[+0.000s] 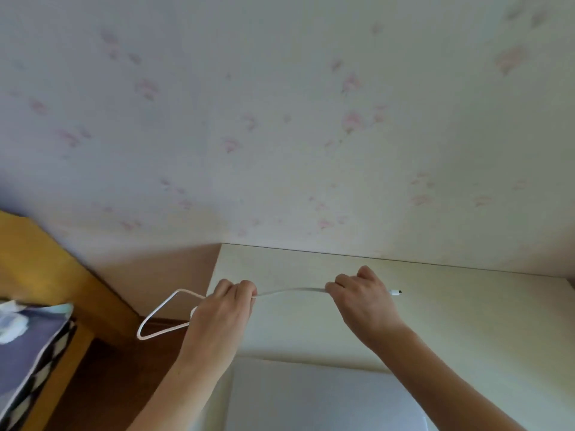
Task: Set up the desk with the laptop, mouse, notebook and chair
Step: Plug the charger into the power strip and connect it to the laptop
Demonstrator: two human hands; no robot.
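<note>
Over the smooth pale desk (466,321), both hands, left (224,309) and right (364,301), pinch a thin white cable (292,290) taut.

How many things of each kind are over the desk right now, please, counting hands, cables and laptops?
Bare hands: 2, left and right
Thin white charging cable: 1, gripped by both
Closed silver laptop: 1, on the pale cream desk
Total: 4

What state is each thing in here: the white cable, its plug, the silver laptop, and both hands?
Thin white charging cable: held above the pale desk, spanning both hands, a kinked loop hanging off the desk's left edge.
Small cable plug: free, not plugged in.
Flat silver laptop: lid shut, lying on the desk.
Left hand: closed on the cable.
Right hand: closed on the cable near the plug.
</note>
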